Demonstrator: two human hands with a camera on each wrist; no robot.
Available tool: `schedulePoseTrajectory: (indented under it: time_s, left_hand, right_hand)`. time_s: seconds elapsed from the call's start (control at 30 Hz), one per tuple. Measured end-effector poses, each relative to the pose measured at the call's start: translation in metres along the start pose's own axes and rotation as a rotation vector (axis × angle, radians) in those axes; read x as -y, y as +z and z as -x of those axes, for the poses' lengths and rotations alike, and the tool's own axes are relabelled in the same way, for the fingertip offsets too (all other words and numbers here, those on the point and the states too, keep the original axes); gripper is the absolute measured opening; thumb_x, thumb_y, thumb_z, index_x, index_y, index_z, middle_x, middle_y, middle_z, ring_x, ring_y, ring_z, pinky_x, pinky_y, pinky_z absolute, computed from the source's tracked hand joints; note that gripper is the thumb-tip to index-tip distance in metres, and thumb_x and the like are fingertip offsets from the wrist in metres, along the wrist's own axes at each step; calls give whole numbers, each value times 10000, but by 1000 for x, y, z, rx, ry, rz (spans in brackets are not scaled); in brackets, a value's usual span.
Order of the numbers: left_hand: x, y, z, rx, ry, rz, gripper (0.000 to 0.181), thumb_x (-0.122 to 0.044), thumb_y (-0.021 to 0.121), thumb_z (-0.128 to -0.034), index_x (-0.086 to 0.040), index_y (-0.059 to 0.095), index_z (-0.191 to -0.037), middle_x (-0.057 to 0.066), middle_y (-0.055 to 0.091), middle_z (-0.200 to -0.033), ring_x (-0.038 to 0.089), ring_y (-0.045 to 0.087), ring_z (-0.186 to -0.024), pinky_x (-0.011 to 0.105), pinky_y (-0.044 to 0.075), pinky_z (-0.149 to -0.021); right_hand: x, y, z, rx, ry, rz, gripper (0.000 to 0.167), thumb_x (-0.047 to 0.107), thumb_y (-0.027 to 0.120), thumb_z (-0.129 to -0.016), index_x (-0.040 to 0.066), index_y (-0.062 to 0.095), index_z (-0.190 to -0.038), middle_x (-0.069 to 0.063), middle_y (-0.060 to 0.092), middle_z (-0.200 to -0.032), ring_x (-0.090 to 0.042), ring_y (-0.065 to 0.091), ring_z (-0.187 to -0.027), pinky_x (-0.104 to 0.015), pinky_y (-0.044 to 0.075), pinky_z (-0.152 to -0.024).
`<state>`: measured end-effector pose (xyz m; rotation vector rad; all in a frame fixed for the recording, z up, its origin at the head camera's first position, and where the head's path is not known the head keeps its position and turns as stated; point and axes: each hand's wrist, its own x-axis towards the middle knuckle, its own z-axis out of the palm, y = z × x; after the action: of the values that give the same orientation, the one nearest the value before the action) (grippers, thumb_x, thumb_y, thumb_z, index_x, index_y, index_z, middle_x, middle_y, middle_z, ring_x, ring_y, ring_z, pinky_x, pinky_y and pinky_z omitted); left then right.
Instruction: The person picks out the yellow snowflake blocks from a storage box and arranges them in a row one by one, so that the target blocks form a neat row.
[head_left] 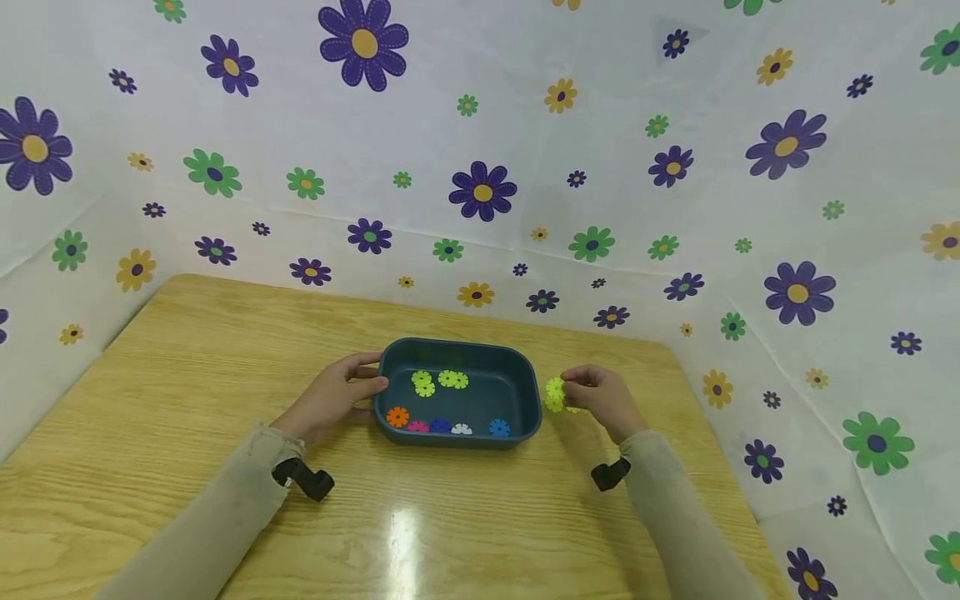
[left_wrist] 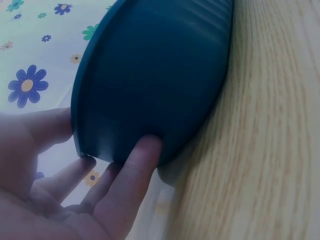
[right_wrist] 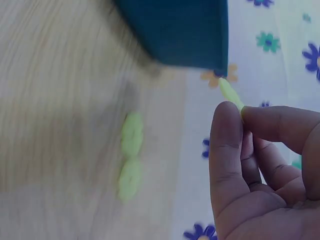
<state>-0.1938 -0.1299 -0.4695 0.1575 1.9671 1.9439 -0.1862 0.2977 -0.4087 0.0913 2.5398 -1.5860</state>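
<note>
A dark teal tray (head_left: 472, 398) stands on the table; in it lie yellow-green notched discs (head_left: 447, 379), an orange disc (head_left: 397, 417), and pink, purple, white and blue ones along the near side. My left hand (head_left: 333, 393) holds the tray's left end, its fingers touching the outer wall (left_wrist: 150, 90) in the left wrist view. My right hand (head_left: 603, 400), just right of the tray, pinches a yellow-green disc (right_wrist: 230, 92) between thumb and finger. Below it on the table, two yellow-green discs (right_wrist: 131, 135) lie end to end in the right wrist view.
The wooden table (head_left: 330, 517) extends around the tray. Behind and at both sides hangs a white sheet (head_left: 420, 133) with printed flowers. A black strap with a camera (head_left: 303, 479) sits on the left wrist, another (head_left: 611, 475) on the right.
</note>
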Motion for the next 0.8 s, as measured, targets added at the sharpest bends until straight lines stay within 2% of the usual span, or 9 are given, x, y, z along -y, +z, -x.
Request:
schedulePoseTrajectory:
  time_s: [0.1, 0.33, 0.47, 0.8]
  left_hand:
    - [0, 0, 0, -5, -3, -2, 609, -196, 649, -1045, -119, 390, -1591, 251, 455, -1452, 381, 644, -1179, 439, 631, -881]
    - [1, -1, 1, -5, -8, 4, 612, -193, 647, -1046, -115, 384, -1594, 249, 458, -1450, 379, 649, -1173, 440, 630, -883]
    - [0, -1, 1, -3, -11, 8, 613, -195, 642, -1049, -113, 379, -1596, 250, 455, -1454, 382, 646, -1180, 439, 629, -887]
    - [-1, 0, 1, -2, -5, -2, 614, -202, 646, -1047, -113, 382, -1594, 245, 465, -1451, 372, 651, -1177, 437, 628, -888]
  right_hand:
    - [-8, -11, 1, -19, 16, -12, 284, 74, 622, -1033, -102, 613, -1256, -193, 650, -1161, -252, 710, -998, -347, 615, -919]
    - [-33, -29, 0, -43, 62, -3, 312, 73, 597, -1046, -120, 581, -1292, -230, 619, -1248, -263, 700, -1030, -390, 600, -962]
    - [-44, -38, -1, -60, 93, 18, 333, 103, 602, -1052, -105, 584, -1311, -237, 616, -1282, -237, 713, -1013, -377, 609, -937]
    - [-61, -45, -7, -104, 156, 53, 299, 117, 624, -1040, -62, 622, -1279, -166, 670, -1212, -137, 714, -895, -294, 618, -848]
